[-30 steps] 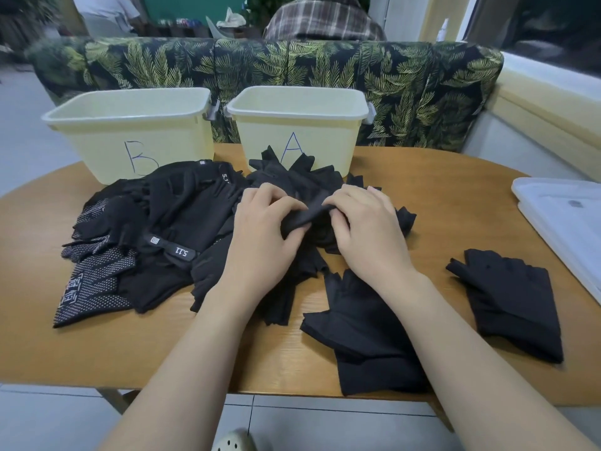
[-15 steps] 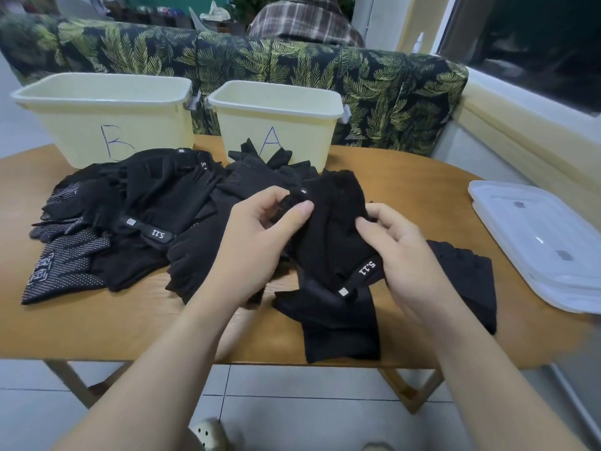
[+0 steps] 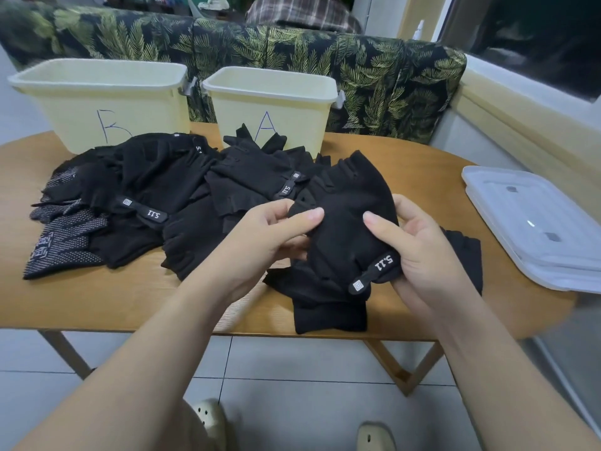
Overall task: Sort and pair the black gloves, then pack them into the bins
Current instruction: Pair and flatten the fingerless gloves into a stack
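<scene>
Both hands hold one black fingerless glove with a "5.11" wrist tab above the table's front edge. My left hand pinches its left edge between thumb and fingers. My right hand grips its right side near the tab. Under it lies another black glove, and one more shows behind my right hand. A heap of black gloves covers the left and middle of the table, with dotted-grip ones at the far left. Behind stand two pale yellow bins, marked B and A.
The wooden table is oval; its front edge is close to me. White plastic lids are stacked at the right end. A leaf-patterned sofa back runs behind the bins. My feet in pale clogs show on the tiled floor below.
I pulled a glove out of the pile and lifted it toward me between both hands. My right hand shifted down to the tab end. The camera turned slightly left.
</scene>
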The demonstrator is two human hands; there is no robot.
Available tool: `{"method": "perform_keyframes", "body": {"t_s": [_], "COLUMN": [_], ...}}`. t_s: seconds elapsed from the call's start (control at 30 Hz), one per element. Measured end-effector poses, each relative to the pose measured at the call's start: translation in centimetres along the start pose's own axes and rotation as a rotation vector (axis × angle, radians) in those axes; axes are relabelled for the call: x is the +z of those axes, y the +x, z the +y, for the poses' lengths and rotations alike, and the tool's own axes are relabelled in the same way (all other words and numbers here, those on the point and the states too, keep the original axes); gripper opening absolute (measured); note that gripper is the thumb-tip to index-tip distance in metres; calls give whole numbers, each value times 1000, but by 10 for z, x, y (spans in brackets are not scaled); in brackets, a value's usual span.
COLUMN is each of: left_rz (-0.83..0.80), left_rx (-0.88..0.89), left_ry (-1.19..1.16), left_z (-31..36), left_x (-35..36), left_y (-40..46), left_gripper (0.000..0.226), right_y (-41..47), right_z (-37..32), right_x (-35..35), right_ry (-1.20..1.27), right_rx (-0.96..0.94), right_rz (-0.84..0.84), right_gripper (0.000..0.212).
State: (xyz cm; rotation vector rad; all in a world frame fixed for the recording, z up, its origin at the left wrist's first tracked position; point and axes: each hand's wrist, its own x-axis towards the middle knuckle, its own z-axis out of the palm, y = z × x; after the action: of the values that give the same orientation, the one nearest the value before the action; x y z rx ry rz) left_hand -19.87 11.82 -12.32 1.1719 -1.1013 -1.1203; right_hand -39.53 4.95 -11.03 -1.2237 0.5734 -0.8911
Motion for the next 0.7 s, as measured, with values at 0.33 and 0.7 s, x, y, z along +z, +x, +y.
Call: {"method": "perform_keyframes", "body": {"t_s": [0.33,0.7], "left_rz": [87,104], "left_rx": [95,-132], "left_ry": [64,304], "left_z": [8,6], "left_x": [10,-9], "left_y": [-7,-7], "left_gripper": [16,27], "right_y": [-12,2], "right_z": [-8,12], "right_x": [-14,-17], "right_ry": [-77,-161], "right_rx": [225,163], "right_rz": [-206,52], "right_gripper": [41,24]}}
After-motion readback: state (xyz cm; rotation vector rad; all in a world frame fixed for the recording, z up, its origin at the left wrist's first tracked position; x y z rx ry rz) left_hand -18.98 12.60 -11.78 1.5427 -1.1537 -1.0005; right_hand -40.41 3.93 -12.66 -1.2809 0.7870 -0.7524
